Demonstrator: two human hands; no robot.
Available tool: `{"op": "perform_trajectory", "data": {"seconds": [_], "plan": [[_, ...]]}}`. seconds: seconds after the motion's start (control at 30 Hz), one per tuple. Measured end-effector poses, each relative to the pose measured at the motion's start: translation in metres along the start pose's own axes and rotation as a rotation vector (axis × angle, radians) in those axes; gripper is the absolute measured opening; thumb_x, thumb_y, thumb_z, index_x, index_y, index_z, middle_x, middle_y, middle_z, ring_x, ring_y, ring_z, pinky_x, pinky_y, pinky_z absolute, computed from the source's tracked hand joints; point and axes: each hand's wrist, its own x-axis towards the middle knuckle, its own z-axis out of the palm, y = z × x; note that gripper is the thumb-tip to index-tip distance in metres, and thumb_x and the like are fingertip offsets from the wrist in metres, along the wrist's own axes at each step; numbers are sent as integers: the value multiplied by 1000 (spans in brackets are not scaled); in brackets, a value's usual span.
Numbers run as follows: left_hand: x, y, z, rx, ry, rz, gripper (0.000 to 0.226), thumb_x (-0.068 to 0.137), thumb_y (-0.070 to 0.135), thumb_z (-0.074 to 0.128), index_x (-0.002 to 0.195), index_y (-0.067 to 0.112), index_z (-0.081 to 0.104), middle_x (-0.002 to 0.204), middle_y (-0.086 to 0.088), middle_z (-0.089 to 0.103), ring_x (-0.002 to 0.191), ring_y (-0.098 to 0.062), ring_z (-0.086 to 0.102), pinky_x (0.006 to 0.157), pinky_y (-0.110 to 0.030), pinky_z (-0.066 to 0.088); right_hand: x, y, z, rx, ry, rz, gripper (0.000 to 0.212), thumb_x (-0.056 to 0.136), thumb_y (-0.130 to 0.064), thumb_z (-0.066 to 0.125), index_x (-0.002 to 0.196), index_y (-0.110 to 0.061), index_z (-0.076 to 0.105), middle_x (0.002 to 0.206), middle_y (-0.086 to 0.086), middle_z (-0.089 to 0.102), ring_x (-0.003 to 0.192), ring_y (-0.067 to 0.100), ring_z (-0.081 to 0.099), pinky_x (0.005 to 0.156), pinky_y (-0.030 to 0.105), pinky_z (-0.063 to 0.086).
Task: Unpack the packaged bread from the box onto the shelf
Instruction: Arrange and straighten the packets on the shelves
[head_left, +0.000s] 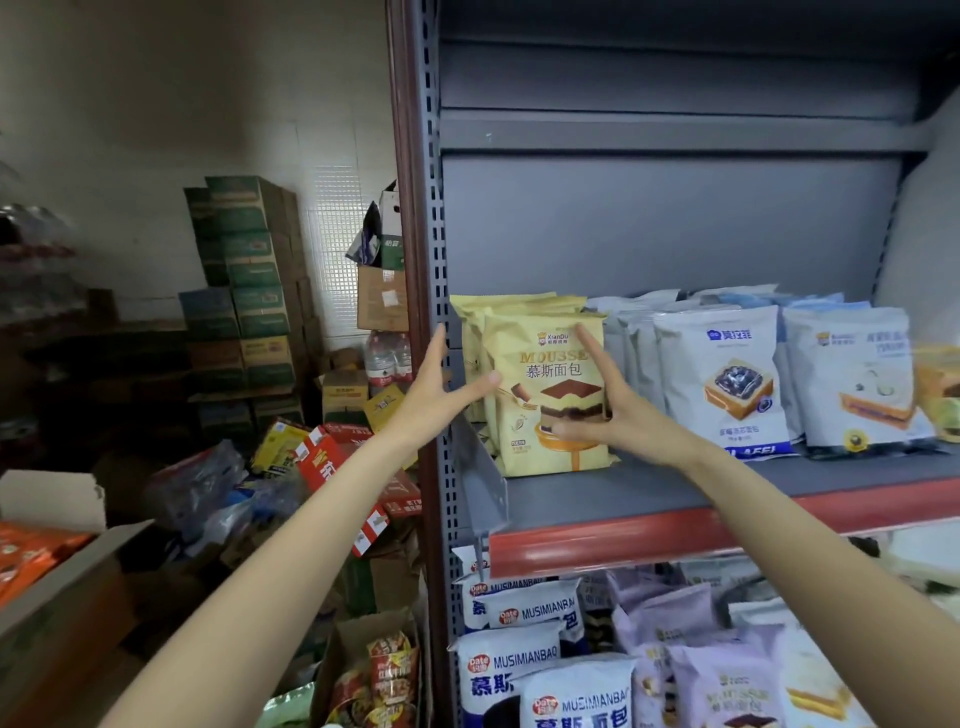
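Yellow mousse bread packs (540, 374) stand upright in a row at the left end of the grey shelf (649, 499). My left hand (441, 389) is spread with straight fingers at the left side of the front pack, thumb tip touching its edge. My right hand (608, 400) lies on the pack's front right, fingers straight, thumb low across the picture. Neither hand grips the pack. An open cardboard box (62, 566) with orange packets sits at the lower left.
White and blue bread packs (727, 374) fill the shelf to the right. The lower shelf holds white Musimianbao packs (524, 660) and lilac packs (691, 623). A grey upright post (434, 208) borders the shelf. Stacked cartons (249, 280) and loose goods crowd the floor on the left.
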Motion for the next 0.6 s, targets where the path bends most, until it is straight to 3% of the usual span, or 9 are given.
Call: {"op": "perform_trajectory", "data": {"seconds": [0.13, 0.2, 0.27, 0.37, 0.5, 0.6], "plan": [[9, -5, -4, 20, -84, -84, 118, 65, 56, 71, 148, 38, -11, 159, 4, 4, 145, -20, 16, 115, -43, 19, 2, -1, -11, 143, 33, 13, 105, 68, -28, 78, 141, -58, 9, 147, -18, 35, 127, -2, 45, 107, 32, 41], [15, -4, 0, 66, -134, -115, 117, 72, 46, 73, 148, 34, -15, 159, 3, 8, 145, -19, 16, 114, -39, 20, 5, -1, -12, 100, 7, 20, 107, 71, -25, 78, 141, -56, 5, 148, -19, 31, 121, -11, 44, 98, 14, 43], [22, -3, -1, 78, -186, -152, 125, 68, 49, 77, 148, 34, -18, 159, 1, 10, 144, -18, 17, 113, -37, 20, 10, 1, -9, 59, 0, 42, 112, 73, -19, 79, 142, -53, -1, 145, -22, 25, 120, -11, 42, 87, 2, 40], [26, 1, -1, 44, -250, -172, 139, 52, 57, 84, 148, 37, -15, 157, -2, 19, 142, -13, 23, 114, -37, 21, 15, 4, -6, 61, -18, 44, 118, 74, -12, 79, 145, -47, -7, 142, -25, 20, 125, -3, 39, 89, 5, 42], [25, 8, 6, 4, -284, -123, 135, 55, 49, 86, 149, 36, -11, 152, 2, 31, 133, -8, 33, 114, -34, 24, 16, 2, -3, 46, -8, 49, 119, 73, -11, 80, 145, -45, -8, 144, -21, 16, 135, 6, 31, 106, 25, 38], [22, 13, 7, 3, -236, -126, 132, 56, 54, 82, 149, 35, -10, 152, 3, 32, 135, -11, 34, 115, -38, 24, 16, 1, -2, 78, 24, 53, 113, 76, -11, 77, 146, -44, -7, 143, -17, 24, 131, 9, 41, 96, 16, 43]]}}
